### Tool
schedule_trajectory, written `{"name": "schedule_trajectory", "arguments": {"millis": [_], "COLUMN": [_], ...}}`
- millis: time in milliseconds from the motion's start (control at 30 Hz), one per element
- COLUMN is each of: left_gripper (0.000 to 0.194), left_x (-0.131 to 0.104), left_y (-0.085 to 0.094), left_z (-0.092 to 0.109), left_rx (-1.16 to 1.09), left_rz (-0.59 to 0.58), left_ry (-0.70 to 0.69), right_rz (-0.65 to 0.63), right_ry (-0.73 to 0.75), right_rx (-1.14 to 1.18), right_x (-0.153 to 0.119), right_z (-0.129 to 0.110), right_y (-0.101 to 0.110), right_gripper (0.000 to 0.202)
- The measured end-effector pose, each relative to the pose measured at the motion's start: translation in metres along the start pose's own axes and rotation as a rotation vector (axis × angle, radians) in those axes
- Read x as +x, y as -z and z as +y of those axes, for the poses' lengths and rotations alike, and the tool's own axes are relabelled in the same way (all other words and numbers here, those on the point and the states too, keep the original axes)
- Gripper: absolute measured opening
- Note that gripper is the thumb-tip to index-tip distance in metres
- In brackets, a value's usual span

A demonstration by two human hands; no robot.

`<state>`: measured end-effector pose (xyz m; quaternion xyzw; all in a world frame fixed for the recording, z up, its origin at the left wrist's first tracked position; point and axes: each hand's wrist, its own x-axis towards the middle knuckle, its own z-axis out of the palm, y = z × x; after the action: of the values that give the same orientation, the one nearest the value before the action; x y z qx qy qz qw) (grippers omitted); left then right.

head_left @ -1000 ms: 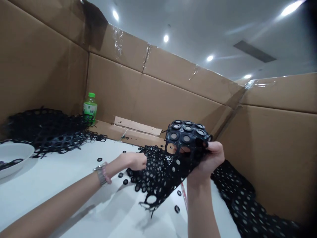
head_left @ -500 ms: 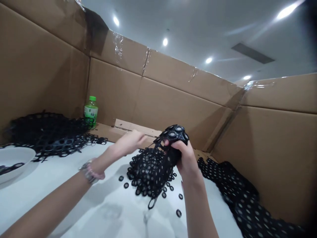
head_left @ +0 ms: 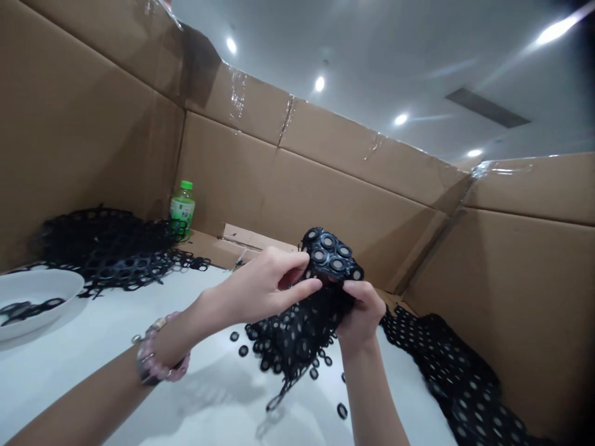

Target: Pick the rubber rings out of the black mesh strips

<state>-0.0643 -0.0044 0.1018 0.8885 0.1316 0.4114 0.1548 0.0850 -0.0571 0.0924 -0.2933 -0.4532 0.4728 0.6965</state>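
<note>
My right hand (head_left: 361, 310) is closed round a black mesh sheet (head_left: 331, 257) dotted with round grey-centred discs, bunched up at its top. My left hand (head_left: 267, 282) touches the left edge of this bunch, with thumb and forefinger a little apart on it. Below both hands the sheet hangs down over a pile of small black rings (head_left: 264, 347) on the white table. One thin loop of mesh dangles toward the front. Whether the left fingertips pinch the sheet is hard to tell.
A white bowl (head_left: 69, 286) with black pieces stands at the left, before a heap of black netting (head_left: 111, 248). Behind is a green bottle (head_left: 182, 210). Dotted black sheeting (head_left: 458, 371) lies at the right. Cardboard walls (head_left: 353, 186) surround the table.
My left hand has moved right, onto the mesh sheet. The bunched top of the sheet is spread wider, and several discs now face the camera. The view has shifted slightly.
</note>
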Motion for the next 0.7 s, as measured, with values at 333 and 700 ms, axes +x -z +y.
{"name": "schedule_trajectory", "arguments": {"millis": [333,700], "left_gripper": [0.028,0.028], "left_x": [0.014,-0.003], "left_y": [-0.005,-0.068], "left_z": [-0.037,-0.082], "left_rx": [-0.647,0.289], "left_rz": [0.188,-0.555], "left_ry": [0.278,0.287], "right_rz": [0.103,0.145], "right_ry": [0.095,0.009], "right_rx": [-0.023,0.019], "right_x": [0.010,-0.005], "right_z": [-0.007,-0.025], "right_y": [0.006,0.013], "right_gripper": [0.008,0.017]}}
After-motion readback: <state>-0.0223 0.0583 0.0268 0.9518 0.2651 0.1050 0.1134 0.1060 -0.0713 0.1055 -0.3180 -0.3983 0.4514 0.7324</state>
